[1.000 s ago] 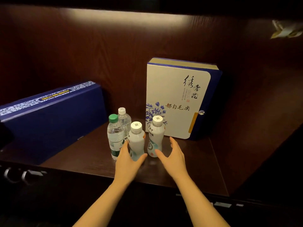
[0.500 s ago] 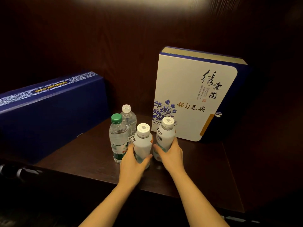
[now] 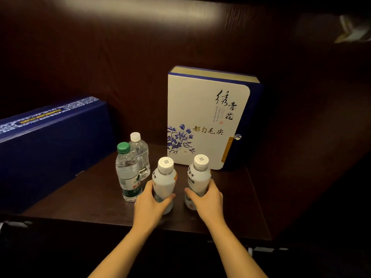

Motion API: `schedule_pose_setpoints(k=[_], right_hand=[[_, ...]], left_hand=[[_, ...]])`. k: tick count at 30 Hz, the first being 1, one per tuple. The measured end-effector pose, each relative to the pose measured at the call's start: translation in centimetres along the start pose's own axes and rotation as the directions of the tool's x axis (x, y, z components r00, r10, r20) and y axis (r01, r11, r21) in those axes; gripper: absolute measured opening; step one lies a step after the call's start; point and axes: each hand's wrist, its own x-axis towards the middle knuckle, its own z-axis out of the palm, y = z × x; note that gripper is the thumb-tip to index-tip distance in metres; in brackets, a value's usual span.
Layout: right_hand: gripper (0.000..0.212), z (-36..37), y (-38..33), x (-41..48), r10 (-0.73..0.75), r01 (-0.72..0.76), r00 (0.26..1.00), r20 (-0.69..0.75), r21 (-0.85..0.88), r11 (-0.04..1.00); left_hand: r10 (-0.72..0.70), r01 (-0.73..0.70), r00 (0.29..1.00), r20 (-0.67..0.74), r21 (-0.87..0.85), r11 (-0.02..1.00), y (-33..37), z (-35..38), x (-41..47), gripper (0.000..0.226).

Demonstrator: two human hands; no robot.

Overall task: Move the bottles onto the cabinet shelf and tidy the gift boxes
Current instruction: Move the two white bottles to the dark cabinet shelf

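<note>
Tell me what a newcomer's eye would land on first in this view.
First, the white gift box with blue flowers, standing upright at the back of the dark shelf. Next, the two white bottles in front of it: the left hand grips the left white bottle, the right hand the right white bottle. A long blue box lies at the far left.

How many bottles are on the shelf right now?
4. A green-capped water bottle stands at left, a white-capped clear bottle just behind it. The left hand grips one white bottle, the right hand the other. None looks hidden.
</note>
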Motion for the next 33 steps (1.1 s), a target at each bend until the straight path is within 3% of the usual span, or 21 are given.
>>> schedule_pose_setpoints(k=[10, 14, 24, 33], right_hand=[[0.058, -9.6, -0.1, -5.2, -0.053, 0.045, 0.988, -0.145, -0.054, 0.998], [0.069, -14.0, 0.2, -7.9, -0.057, 0.032, 0.966, -0.252, -0.103, 0.994], [0.070, -24.4, 1.1, -15.5, 0.014, -0.109, 0.856, -0.517, -0.153, 0.982], [0.065, -31.9, 3.0, -21.3, 0.086, -0.241, 0.704, -0.704, -0.123, 0.963]], left_hand=[[0.123, -0.117, 0.988, 0.093, -0.063, 0.991, 5.6, 2.7, -4.1, 0.050], [0.212, -0.189, 0.964, 0.161, -0.146, 0.971, 8.6, 4.4, -5.5, 0.056], [0.399, -0.291, 0.827, 0.396, -0.306, 0.906, 14.7, 10.2, -10.7, 0.059], [0.508, -0.356, 0.687, 0.520, -0.369, 0.858, 19.6, 16.0, -16.0, 0.065]])
